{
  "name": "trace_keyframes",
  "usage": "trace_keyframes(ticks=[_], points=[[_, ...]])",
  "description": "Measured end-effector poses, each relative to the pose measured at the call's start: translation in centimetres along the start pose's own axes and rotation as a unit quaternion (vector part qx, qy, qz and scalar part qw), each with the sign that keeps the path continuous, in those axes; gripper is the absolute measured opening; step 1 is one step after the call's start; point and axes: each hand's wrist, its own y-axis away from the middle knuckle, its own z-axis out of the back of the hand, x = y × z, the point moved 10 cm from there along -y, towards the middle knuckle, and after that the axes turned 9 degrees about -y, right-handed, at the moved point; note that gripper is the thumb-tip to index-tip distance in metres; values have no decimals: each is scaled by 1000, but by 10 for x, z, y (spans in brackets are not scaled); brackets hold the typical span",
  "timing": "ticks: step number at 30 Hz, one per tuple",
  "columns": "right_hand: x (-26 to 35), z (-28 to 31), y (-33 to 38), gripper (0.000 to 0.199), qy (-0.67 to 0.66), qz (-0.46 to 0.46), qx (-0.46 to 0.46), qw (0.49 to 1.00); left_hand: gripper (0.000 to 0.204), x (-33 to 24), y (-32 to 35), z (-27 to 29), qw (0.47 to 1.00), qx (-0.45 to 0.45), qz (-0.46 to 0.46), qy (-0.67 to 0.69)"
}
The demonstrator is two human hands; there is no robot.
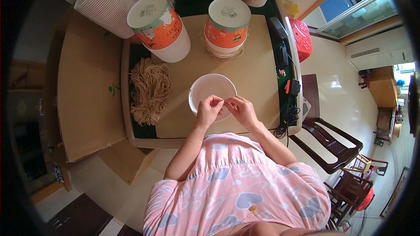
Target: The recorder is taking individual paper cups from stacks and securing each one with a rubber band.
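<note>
A white round paper tub (213, 85) stands open end up on the cardboard sheet in front of me, its inside bare white. A small beige bit shows at the left of its rim. Over the tub's near side, my left hand (209, 109) and my right hand (242, 110) meet, thumbs and fingertips pinched together. Whatever lies between the fingertips is too small to make out. To the left of the tub lies a loose heap of beige cords (151, 89).
Beyond the tub stand upside-down stacks of orange printed tubs, one at the left (159, 28) and one in the middle (227, 28) with cords around its lower part. More tall tub stacks (107, 8) rise behind. Black cables (289, 116) and a power adapter (292, 87) line the table's right edge.
</note>
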Motion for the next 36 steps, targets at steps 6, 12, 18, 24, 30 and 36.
trace_keyframes(ticks=[6,12,18,24,30,36], points=[[2,7,1,10,-38,22,-41,998,6,0,1,-3,1000,5,16,23],[5,8,1,6,-28,-6,-32,999,9,3,3,-10,999,23,25,12],[7,7,3,6,-23,4,-32,999,9,4,5,-7,999,24,35,-30],[7,4,3,6,-35,-1,-12,999,10,4,7,-2,999,29,42,-16],[13,8,3,8,-52,14,-20,998,17,3,10,-3,993,26,65,97],[4,7,4,8,-58,9,-39,998,18,12,10,-8,993,47,86,66]])
